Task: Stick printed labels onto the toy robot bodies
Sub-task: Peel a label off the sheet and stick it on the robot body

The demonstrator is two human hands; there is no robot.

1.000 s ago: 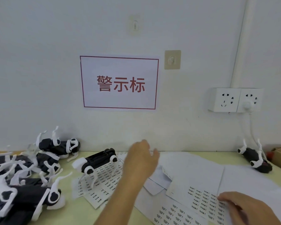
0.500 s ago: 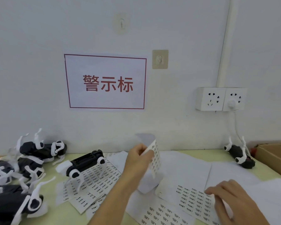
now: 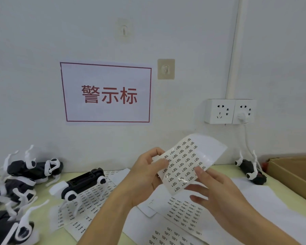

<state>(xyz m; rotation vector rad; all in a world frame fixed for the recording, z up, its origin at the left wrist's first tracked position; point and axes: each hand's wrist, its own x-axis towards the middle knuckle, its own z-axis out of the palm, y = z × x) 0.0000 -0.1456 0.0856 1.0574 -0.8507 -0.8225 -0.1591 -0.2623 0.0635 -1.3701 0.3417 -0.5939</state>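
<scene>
At your nine o'clock a heap of toy robot bodies (image 3: 23, 175) lies jumbled, black with white legs; whether any carries a label is too small to tell. Just right of it one standing toy robot (image 3: 83, 183) waits on loose label sheets (image 3: 180, 211) spread across the table (image 3: 42, 197), its back looking bare. So the sticking seems barely begun for this one. At twelve o'clock your left hand (image 3: 145, 177) pinches the edge of a raised label sheet (image 3: 182, 163), thumb on its printed face. Your right hand (image 3: 217, 193) touches the sheet's lower right edge, fingers fairly straight, likely picking at a label. Both hands are well apart from the standing robot. At two o'clock another robot (image 3: 251, 170) lies against the wall.
</scene>
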